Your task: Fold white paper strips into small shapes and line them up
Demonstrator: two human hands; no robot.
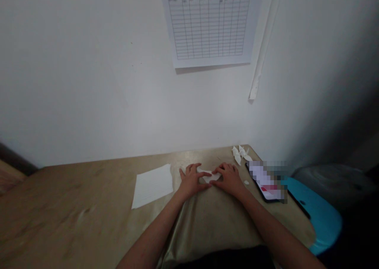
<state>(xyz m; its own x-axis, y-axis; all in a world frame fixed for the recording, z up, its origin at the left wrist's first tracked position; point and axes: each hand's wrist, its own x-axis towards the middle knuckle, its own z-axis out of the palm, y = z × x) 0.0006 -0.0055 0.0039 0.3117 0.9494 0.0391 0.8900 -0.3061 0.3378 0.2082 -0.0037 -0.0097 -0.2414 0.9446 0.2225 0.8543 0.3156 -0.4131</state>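
Paper (207, 178), white and small, is between the two hands over the right part of the worktop (97, 221), nearer its far edge than its near edge. The left hand (192, 179) grasps it at the left, thumb and index finger curved around it; the right hand (229, 177) grasps the other end likewise, its remaining fingers bent. The hands partly cover the paper, so its full shape cannot be told. Left of the left hand, well apart from it, a white sheet (152, 187) lies flat. White folded pieces (237, 156) sit at the far right corner. A scrap (246, 182) lies just beside the right hand, and a phone (268, 192), its screen pixelated, lies along the right edge.
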